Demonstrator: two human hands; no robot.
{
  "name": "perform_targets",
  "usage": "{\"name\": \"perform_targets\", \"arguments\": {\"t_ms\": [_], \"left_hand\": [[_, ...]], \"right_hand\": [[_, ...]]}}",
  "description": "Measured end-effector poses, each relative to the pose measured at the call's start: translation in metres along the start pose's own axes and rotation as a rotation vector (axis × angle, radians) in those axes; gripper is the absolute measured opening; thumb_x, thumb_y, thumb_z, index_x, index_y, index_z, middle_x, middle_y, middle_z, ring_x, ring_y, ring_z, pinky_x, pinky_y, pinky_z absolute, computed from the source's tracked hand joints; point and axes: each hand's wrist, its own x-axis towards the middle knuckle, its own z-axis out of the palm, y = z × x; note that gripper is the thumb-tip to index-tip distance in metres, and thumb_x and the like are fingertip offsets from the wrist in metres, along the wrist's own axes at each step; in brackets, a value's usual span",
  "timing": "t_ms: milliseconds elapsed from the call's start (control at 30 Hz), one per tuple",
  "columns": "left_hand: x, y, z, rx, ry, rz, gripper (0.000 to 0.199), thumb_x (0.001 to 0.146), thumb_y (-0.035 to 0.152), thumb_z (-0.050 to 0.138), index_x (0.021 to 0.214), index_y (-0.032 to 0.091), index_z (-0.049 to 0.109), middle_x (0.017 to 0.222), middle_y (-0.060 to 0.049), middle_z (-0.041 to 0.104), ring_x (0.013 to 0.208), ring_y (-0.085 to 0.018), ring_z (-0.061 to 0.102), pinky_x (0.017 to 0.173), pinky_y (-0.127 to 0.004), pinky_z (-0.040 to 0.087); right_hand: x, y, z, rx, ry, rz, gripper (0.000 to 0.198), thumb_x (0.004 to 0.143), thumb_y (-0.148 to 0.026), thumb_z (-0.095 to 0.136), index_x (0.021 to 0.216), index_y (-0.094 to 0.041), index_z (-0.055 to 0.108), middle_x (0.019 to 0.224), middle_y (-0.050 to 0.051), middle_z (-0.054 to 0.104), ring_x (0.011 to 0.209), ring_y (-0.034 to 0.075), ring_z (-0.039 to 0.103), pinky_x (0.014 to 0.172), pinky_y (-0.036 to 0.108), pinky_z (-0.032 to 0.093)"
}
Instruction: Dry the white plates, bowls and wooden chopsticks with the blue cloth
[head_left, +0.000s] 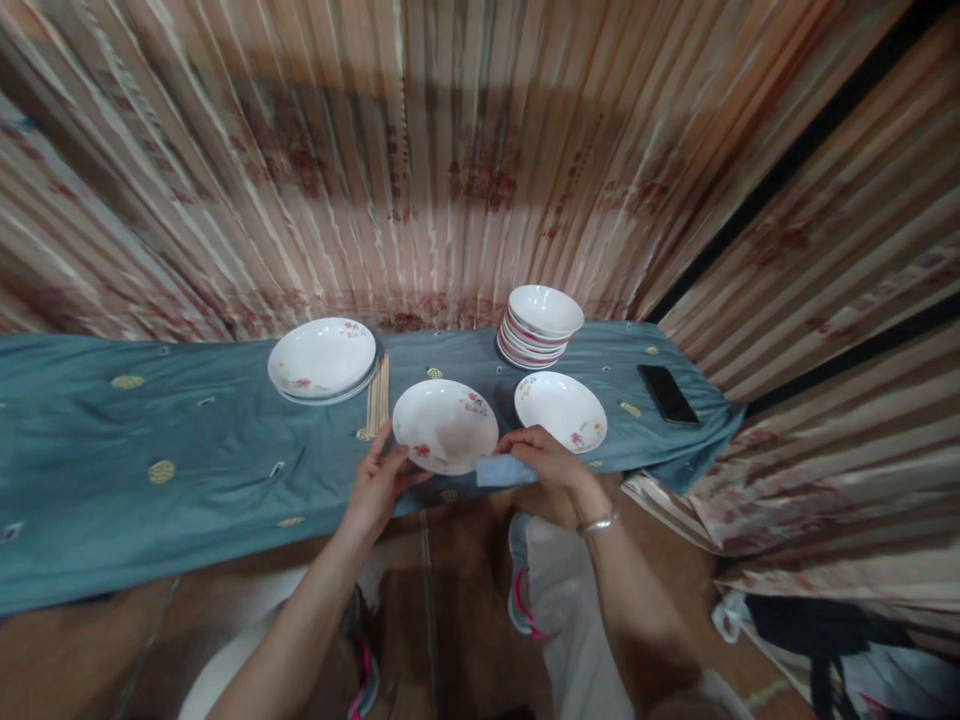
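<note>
Nearest, the left hand (377, 480) holds the dish (445, 425) by its near-left rim, thumb at the edge, while the right hand (544, 455) pinches a light-blue cloth (506, 470) at the near-right edge; whether those fingers also grip the rim I cannot tell. The dish is between the 2 hands, near the front of the tablecloth (225, 460) — lifted or resting, I cannot tell. It looks like glazed ceramic: probably fairly light, rigid, slick and apt to chip if knocked. The rim seems the best hold, taken at 2 opposite sides.

It is white, round and shallow — glossy, with red flowers near-left and a small spray far-right. Beside it are chopsticks (379, 397) and a matching plate (560, 412); farther back, larger plates (322, 357) and stacked bowls (540, 335).
</note>
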Motion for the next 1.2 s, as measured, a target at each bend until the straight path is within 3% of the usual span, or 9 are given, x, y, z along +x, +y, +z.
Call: {"name": "perform_targets", "arguments": {"t_ms": [100,233,333,467,633,767,900,1200], "left_hand": [[0.003,0.004,0.008,-0.053,0.005,-0.016,0.07,0.066,0.016,0.073,0.13,0.025,0.047,0.088,0.0,0.072,0.07,-0.016,0.069,0.064,-0.035,0.06],[0.004,0.001,0.025,-0.111,-0.054,-0.055,0.062,0.066,0.014,0.072,0.123,0.025,0.051,0.086,0.001,0.072,0.074,-0.017,0.069,0.068,-0.037,0.06],[0.003,-0.008,0.041,-0.148,-0.093,-0.092,0.062,0.065,0.015,0.072,0.122,0.024,0.05,0.083,0.001,0.071,0.075,-0.019,0.07,0.068,-0.038,0.06],[0.001,-0.021,0.064,-0.144,-0.175,-0.108,0.063,0.067,0.018,0.071,0.125,0.024,0.047,0.09,-0.001,0.071,0.081,-0.021,0.07,0.072,-0.041,0.059],[0.0,-0.034,0.087,-0.087,-0.226,-0.064,0.069,0.07,0.024,0.072,0.131,0.028,0.041,0.101,-0.003,0.069,0.088,-0.023,0.069,0.078,-0.046,0.057],[0.009,-0.054,0.1,0.034,-0.254,0.01,0.065,0.072,0.031,0.072,0.131,0.028,0.045,0.109,-0.005,0.067,0.106,-0.024,0.062,0.089,-0.046,0.052],[0.026,-0.078,0.107,0.252,-0.263,0.221,0.054,0.073,0.036,0.07,0.124,0.025,0.057,0.127,-0.007,0.06,0.122,-0.025,0.051,0.104,-0.043,0.039],[0.04,-0.099,0.112,0.596,-0.197,0.34,0.041,0.073,0.032,0.069,0.113,0.025,0.066,0.129,-0.008,0.057,0.127,-0.028,0.043,0.107,-0.047,0.031]], "right_hand": [[-0.01,0.001,-0.018,0.002,0.068,0.044,0.032,0.079,-0.035,0.048,0.078,-0.013,0.071,0.068,0.001,0.065,0.061,0.012,0.051,0.057,0.022,0.037],[-0.02,0.003,-0.028,-0.031,0.235,0.103,0.053,0.081,-0.059,0.045,0.078,-0.013,0.069,0.068,0.002,0.063,0.063,0.014,0.051,0.058,0.024,0.037],[-0.024,0.007,-0.032,-0.017,0.251,0.084,0.055,0.081,-0.063,0.043,0.072,-0.014,0.065,0.066,0.002,0.059,0.063,0.014,0.048,0.059,0.025,0.036],[-0.028,0.018,-0.041,-0.049,0.33,0.113,0.054,0.071,-0.068,0.05,0.052,-0.018,0.047,0.05,-0.004,0.036,0.051,0.008,0.031,0.048,0.023,0.024],[-0.035,0.04,-0.059,-0.051,0.453,0.175,0.049,0.068,-0.062,0.053,0.048,-0.021,0.033,0.049,-0.007,0.025,0.047,0.007,0.024,0.044,0.023,0.017],[-0.044,0.056,-0.075,0.015,0.494,0.218,0.043,0.067,-0.058,0.053,0.05,-0.021,0.039,0.047,-0.007,0.028,0.046,0.007,0.028,0.044,0.022,0.02],[-0.051,0.068,-0.088,0.033,0.534,0.283,0.042,0.066,-0.058,0.053,0.053,-0.019,0.047,0.045,-0.006,0.034,0.045,0.008,0.032,0.044,0.023,0.022],[-0.059,0.087,-0.102,-0.027,0.554,0.339,0.048,0.065,-0.063,0.054,0.052,-0.016,0.056,0.043,-0.002,0.045,0.046,0.011,0.041,0.044,0.024,0.028]]}}
